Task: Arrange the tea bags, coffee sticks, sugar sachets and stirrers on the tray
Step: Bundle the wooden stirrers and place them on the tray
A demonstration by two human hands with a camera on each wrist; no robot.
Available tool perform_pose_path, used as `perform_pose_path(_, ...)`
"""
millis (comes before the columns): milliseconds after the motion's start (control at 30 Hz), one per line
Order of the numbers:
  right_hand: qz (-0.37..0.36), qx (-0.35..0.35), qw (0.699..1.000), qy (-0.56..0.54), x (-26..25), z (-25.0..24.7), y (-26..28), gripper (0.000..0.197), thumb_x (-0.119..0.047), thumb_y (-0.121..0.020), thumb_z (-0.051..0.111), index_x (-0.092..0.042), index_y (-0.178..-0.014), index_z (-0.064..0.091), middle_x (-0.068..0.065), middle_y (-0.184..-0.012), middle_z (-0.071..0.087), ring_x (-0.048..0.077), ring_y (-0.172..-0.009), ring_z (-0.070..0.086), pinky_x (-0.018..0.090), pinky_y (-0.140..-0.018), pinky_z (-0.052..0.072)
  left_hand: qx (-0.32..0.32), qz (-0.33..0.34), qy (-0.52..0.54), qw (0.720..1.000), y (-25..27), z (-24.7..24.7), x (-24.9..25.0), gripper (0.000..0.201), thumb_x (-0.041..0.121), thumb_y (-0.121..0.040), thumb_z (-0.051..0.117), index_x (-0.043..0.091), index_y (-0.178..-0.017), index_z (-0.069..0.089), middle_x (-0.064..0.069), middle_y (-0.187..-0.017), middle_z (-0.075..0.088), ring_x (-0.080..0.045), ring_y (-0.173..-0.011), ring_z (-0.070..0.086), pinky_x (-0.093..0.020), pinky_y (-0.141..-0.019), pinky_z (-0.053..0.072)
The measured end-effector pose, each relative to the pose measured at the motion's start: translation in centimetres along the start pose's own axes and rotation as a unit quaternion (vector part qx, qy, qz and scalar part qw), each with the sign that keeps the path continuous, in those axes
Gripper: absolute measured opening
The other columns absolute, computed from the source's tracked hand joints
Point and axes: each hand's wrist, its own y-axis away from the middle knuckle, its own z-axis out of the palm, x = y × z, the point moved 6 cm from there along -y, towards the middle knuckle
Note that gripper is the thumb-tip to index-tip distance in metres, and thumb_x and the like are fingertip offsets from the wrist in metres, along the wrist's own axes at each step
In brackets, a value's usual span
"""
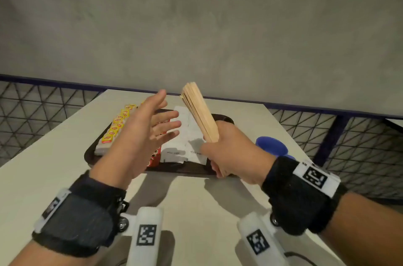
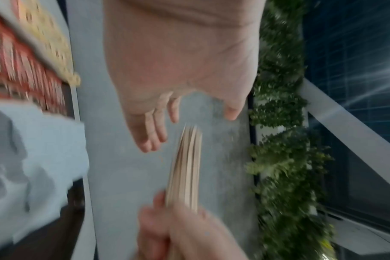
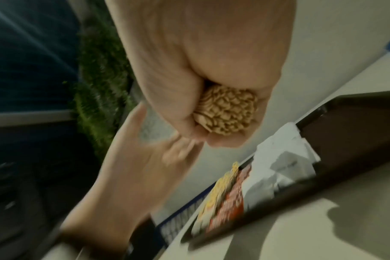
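The step in hand looks like the stirrers: the right hand [image 1: 231,152] is clenched round the lower end of a thick bundle of wooden stirrers [image 1: 199,113], holding it raised and tilted toward 11 o'clock above the tray [image 1: 226,120]. The left hand [image 1: 144,132] holds nothing; its fingers are straight and spread, palm turned toward the bundle, just beside it but apart from it. The tray sits mid-worktop [image 1: 196,200], with the other goods already on it: a row of yellow-tagged tea bags [image 1: 115,128] along its 9 o'clock side, red coffee sticks [image 1: 153,157] next to them, and white sugar sachets [image 1: 185,148] in the middle. The strip at the tray's 3 o'clock side seems free, and I judge that the bundle belongs there. The next move probably calls for the free hand to square the loose, fanned top ends, then for a low, level set-down so the sticks do not scatter or roll onto the sachets. A blue bowl [image 1: 271,145] stands on the worktop at 3 o'clock of the tray, partly behind the right wrist. The left hand covers most of the coffee sticks, so their order cannot be judged; both wrist views are smeared by motion, and the print on the sachets is too small to read.
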Motion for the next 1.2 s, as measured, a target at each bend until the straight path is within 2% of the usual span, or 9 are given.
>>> perform_pose_path(200, 0.23, -0.025, 0.966, 0.114, 4.8, -4.6, -10.3, 0.022, -0.005, -0.089, 0.07, 0.002, -0.107, 0.06, 0.011, -0.065, 0.067, 0.021, -0.058, 0.063, 0.036, -0.072, 0.061, 0.096, -0.001, -0.124, 0.988, -3.5, -11.0, 1.5, 0.012, 0.028, -0.096, 0.065, 0.017, -0.101, 0.068, -0.007, -0.108, 0.073, -0.019, -0.096, 0.066, -0.034, -0.085, 0.05)
perform_pose_path(300, 0.251, -0.025, 0.941, 0.224, 6.6, -5.3, -14.0, 0.038, -0.018, -0.08, 0.078, 0.001, -0.112, 0.067, 0.015, -0.098, 0.076, 0.031, -0.096, 0.073, 0.048, -0.099, 0.056, 0.152, -0.008, -0.064, 0.986, -4.0, -15.6, 1.5, 0.012, 0.031, -0.097, 0.061, 0.021, -0.096, 0.067, 0.0, -0.096, 0.077, -0.013, -0.089, 0.069, -0.033, -0.08, 0.051)
perform_pose_path(400, 0.28, -0.026, 0.93, 0.235, 8.3, -4.8, -15.8, 0.052, -0.02, -0.081, 0.079, -0.001, -0.125, 0.059, 0.017, -0.116, 0.069, 0.032, -0.108, 0.069, 0.045, -0.096, 0.057, 0.175, -0.025, 0.0, 0.984, -4.5, -17.4, 0.7, 0.01, 0.035, -0.094, 0.06, 0.026, -0.097, 0.065, 0.009, -0.077, 0.079, -0.008, -0.079, 0.072, -0.031, -0.078, 0.049)
perform_pose_path(500, 0.278, -0.005, 0.948, 0.157, 8.6, -3.5, -16.4, 0.058, -0.009, -0.085, 0.074, 0.003, -0.138, 0.053, 0.011, -0.104, 0.063, 0.022, -0.088, 0.065, 0.034, -0.077, 0.059, 0.169, -0.038, 0.011, 0.985, -5.1, -17.0, -0.4, 0.008, 0.032, -0.095, 0.059, 0.026, -0.096, 0.065, 0.01, -0.073, 0.078, -0.009, -0.078, 0.071, -0.031, -0.076, 0.048)
perform_pose_path(667, 0.257, 0.033, 0.924, 0.28, 6.1, -3.0, -16.3, 0.054, -0.026, -0.1, 0.061, 0.001, -0.143, 0.046, 0.019, -0.14, 0.056, 0.033, -0.127, 0.057, 0.041, -0.109, 0.047, 0.138, -0.051, 0.006, 0.989, -5.3, -15.4, -1.9, 0.009, 0.027, -0.096, 0.058, 0.022, -0.096, 0.065, 0.008, -0.071, 0.077, -0.013, -0.082, 0.065, -0.032, -0.073, 0.047)
perform_pose_path(867, 0.269, -0.002, 0.913, 0.306, 6.0, -2.2, -16.8, 0.045, -0.018, -0.104, 0.051, 0.001, -0.144, 0.044, 0.018, -0.131, 0.056, 0.034, -0.129, 0.054, 0.039, -0.11, 0.046, 0.124, -0.036, 0.012, 0.992, -5.1, -14.5, -2.1, 0.009, 0.025, -0.096, 0.058, 0.022, -0.093, 0.065, 0.007, -0.07, 0.076, -0.012, -0.073, 0.065, -0.032, -0.071, 0.047)
perform_pose_path(967, 0.263, -0.015, 0.916, 0.304, 6.0, -1.9, -16.9, 0.044, -0.015, -0.104, 0.052, 0.001, -0.144, 0.045, 0.013, -0.116, 0.059, 0.028, -0.114, 0.061, 0.024, -0.093, 0.055, 0.118, -0.029, 0.018, 0.992, -5.0, -14.3, -2.1, 0.008, 0.024, -0.095, 0.059, 0.022, -0.092, 0.066, 0.006, -0.07, 0.075, -0.006, -0.057, 0.068, -0.032, -0.071, 0.047)
perform_pose_path(1067, 0.268, -0.011, 0.894, 0.358, 6.1, -2.1, -17.0, 0.045, -0.019, -0.104, 0.05, 0.0, -0.144, 0.046, 0.018, -0.137, 0.056, 0.032, -0.129, 0.054, 0.034, -0.108, 0.045, 0.11, -0.036, 0.017, 0.993, -5.1, -13.8, -2.4, 0.007, 0.023, -0.095, 0.06, 0.022, -0.092, 0.066, 0.005, -0.071, 0.075, -0.005, -0.053, 0.068, -0.033, -0.069, 0.047)
perform_pose_path(1200, 0.234, -0.016, 0.893, 0.384, 6.8, -2.2, -17.9, 0.041, -0.02, -0.102, 0.055, -0.001, -0.138, 0.05, 0.015, -0.113, 0.053, 0.031, -0.119, 0.059, 0.036, -0.107, 0.047, 0.091, -0.047, 0.019, 0.995, -4.8, -12.7, -3.0, 0.004, 0.023, -0.094, 0.061, 0.021, -0.094, 0.065, 0.004, -0.072, 0.073, -0.006, -0.053, 0.067, -0.032, -0.069, 0.047)
